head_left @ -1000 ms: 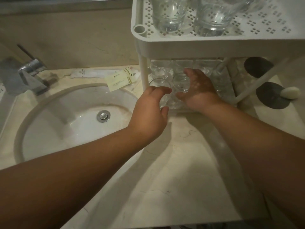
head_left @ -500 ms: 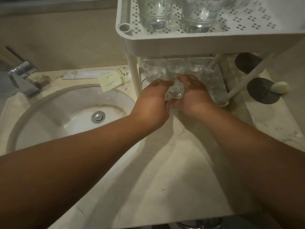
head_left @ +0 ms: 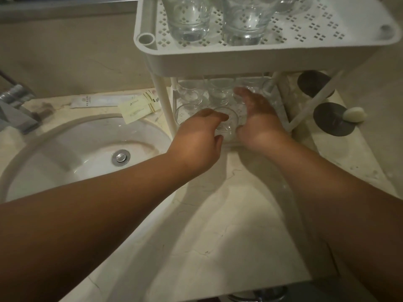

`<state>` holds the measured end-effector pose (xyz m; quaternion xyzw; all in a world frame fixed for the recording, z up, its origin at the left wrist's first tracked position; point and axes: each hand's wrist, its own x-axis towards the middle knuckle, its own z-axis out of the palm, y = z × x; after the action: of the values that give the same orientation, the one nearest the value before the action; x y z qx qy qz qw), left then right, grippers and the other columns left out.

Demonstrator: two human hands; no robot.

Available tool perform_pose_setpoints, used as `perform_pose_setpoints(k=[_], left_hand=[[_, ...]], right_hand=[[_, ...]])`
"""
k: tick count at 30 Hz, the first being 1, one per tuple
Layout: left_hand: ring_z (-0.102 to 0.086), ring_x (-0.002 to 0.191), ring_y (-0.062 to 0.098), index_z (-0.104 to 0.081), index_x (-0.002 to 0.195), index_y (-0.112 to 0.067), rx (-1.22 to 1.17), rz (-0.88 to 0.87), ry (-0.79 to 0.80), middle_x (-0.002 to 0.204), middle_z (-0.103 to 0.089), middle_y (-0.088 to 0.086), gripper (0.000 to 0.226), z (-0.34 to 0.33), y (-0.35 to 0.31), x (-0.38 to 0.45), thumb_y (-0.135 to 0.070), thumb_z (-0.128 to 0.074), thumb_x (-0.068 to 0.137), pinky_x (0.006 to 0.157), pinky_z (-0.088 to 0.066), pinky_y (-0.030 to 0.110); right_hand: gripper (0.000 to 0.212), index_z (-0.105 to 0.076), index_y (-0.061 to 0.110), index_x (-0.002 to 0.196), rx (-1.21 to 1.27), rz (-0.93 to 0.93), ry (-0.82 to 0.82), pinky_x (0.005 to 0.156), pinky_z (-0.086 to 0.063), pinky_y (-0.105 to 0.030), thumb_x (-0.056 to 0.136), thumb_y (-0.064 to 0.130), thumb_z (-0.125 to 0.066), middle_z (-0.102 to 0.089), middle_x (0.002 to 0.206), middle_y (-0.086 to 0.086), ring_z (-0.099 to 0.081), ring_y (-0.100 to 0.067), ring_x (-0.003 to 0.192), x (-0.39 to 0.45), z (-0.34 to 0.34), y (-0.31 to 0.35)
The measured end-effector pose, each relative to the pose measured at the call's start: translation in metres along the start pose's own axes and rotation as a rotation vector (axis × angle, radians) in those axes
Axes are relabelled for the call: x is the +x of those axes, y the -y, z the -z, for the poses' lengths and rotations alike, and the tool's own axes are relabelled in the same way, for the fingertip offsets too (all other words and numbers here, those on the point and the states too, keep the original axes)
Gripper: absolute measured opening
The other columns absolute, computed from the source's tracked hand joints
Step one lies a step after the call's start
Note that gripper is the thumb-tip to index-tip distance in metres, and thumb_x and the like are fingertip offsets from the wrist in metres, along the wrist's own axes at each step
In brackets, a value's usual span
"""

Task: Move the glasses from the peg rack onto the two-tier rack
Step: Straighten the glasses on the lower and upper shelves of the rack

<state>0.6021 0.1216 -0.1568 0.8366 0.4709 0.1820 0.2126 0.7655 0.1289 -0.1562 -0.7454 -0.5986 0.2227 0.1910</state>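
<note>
Both hands (head_left: 197, 144) (head_left: 259, 125) cup an upright glass (head_left: 226, 125) on the lower tier (head_left: 220, 143).

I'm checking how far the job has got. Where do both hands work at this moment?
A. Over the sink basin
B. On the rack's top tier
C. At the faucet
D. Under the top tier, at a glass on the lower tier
D: the left hand and right hand flank a clear glass on the lower tier, beneath the two-tier rack's top shelf.
</note>
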Motion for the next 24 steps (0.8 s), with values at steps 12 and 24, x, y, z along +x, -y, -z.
perform_pose_setpoints(k=[12,24], left_hand=[[-0.023,0.150,0.024,-0.022,0.155,-0.035,0.378,0.039,0.188,0.161,-0.032,-0.003,0.087,-0.007,-0.001,0.050,-0.071,-0.057,0.084,0.120,-0.020,0.041],[-0.047,0.134,0.031,-0.032,0.152,-0.034,0.462,0.081,0.269,0.146,-0.052,0.004,0.081,-0.007,0.014,0.056,-0.078,-0.044,0.085,0.111,-0.033,0.046]], right_hand=[[0.076,-0.027,0.014,0.151,-0.259,-0.123,-0.323,0.121,-0.018,-0.039,0.087,0.021,-0.066,-0.026,0.157,-0.012,-0.021,-0.031,0.146,0.044,0.018,-0.025],[0.069,-0.024,0.008,0.150,-0.345,-0.250,-0.242,0.119,-0.019,-0.045,0.094,0.029,-0.057,-0.027,0.154,-0.019,-0.022,-0.038,0.143,0.056,0.010,-0.039]])
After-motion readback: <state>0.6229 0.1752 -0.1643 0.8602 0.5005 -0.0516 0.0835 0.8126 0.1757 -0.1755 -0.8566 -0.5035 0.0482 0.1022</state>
